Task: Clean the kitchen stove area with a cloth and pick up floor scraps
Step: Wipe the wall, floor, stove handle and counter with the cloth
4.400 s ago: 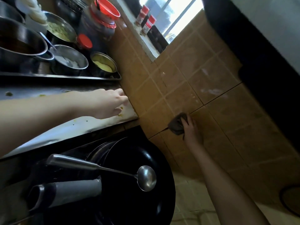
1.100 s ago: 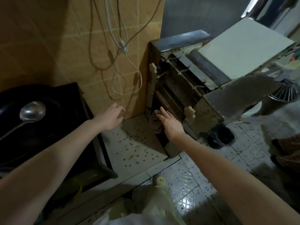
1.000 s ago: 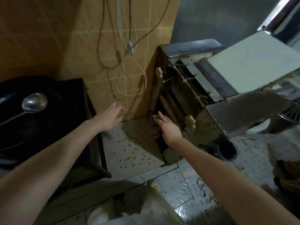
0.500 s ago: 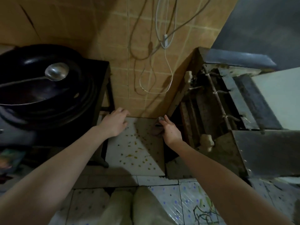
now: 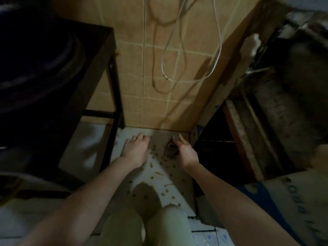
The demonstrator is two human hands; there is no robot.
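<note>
Several small yellow-green scraps (image 5: 160, 172) lie scattered over the white floor tile (image 5: 184, 206) between the stove stand and a machine. My left hand (image 5: 135, 150) rests flat on the tile near the wall, fingers apart, holding nothing. My right hand (image 5: 185, 152) is low on the right side and holds a dark brownish cloth (image 5: 170, 150) against the floor, its fingers stretched forward. The scraps lie between and below both hands.
The black stove stand (image 5: 113, 96) with a dark wok on top fills the left. A rusty metal machine (image 5: 276, 107) stands on the right. Cables (image 5: 177, 50) hang down the tan tiled wall ahead. My knees (image 5: 145, 226) are at the bottom.
I have crouched down from the stove top to the floor. Both hands dropped to the tile, and the right hand brought the cloth down with it.
</note>
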